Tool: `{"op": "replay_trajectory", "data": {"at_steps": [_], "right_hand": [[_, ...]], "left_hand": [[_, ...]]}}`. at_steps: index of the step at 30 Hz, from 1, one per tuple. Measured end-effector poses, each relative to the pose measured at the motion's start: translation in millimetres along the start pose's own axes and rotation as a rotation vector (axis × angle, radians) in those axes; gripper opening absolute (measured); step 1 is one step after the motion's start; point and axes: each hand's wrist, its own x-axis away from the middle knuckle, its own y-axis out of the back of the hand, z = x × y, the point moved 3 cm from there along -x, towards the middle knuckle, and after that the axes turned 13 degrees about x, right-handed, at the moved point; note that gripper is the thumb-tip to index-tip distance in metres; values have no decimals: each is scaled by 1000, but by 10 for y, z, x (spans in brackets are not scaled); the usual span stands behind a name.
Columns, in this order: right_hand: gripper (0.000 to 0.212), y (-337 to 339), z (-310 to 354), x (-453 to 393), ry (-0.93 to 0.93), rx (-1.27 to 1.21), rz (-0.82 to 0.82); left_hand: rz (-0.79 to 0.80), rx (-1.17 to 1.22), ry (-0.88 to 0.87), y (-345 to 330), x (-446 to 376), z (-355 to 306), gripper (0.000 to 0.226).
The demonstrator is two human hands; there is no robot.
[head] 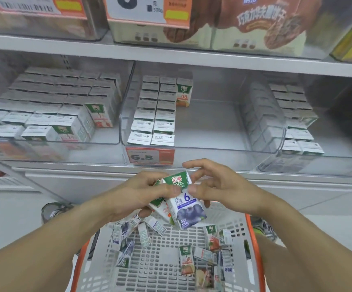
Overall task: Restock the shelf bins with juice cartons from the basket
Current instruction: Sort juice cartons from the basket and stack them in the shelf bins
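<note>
Above the basket (158, 268) my left hand (141, 192) grips a small bunch of juice cartons, with a blueberry carton (188, 211) in front and another carton (160, 205) behind it. My right hand (211, 186) pinches the top of the blueberry carton with thumb and fingers. Several loose juice cartons (186, 260) lie in the grey, orange-rimmed basket below. Straight ahead, the middle clear shelf bin (204, 144) holds two rows of cartons on its left side, and its right half is bare.
The left bin (107, 142) is nearly full of cartons. The right bin (276, 148) holds two rows. A price tag (150, 155) reading 6.5 hangs on the middle bin's front. Biscuit boxes (255, 24) fill the shelf above. Shoes show on the floor beside the basket.
</note>
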Motion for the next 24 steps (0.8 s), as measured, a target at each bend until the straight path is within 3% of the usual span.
{"op": "replay_trajectory", "data": {"at_steps": [2,5,9,12,16,18,20,22,24], "right_hand": [[44,-19,-15,18,50,42,52],[32,130,-29,135,46,41,32],[37,651,-111,555,71,56,-79],[47,1103,-214,923,201,-72,-389],[44,1610,-391,1302,397,-90,-974],[42,1824,-444,1404,332,19,-1224],[39,2050,-472,1437,175,150,-1355],[38,2298,-535,1376,-48,341,-1314],[38,2526,-666,1247,-264,484,-1173]], "left_hand": [[19,-72,20,-54,-36,-11,39],[48,-67,28,-135,-100,-12,44],[60,-55,-22,-241,-223,-21,41],[3,-84,-122,-364,-333,-86,44],[-90,-64,-188,-512,-438,-190,63],[-115,-14,-213,-577,-478,-227,63],[-154,29,-250,-636,-518,-233,62],[-205,59,-291,-662,-551,-222,60],[-223,90,-328,-676,-569,-220,60]]}}
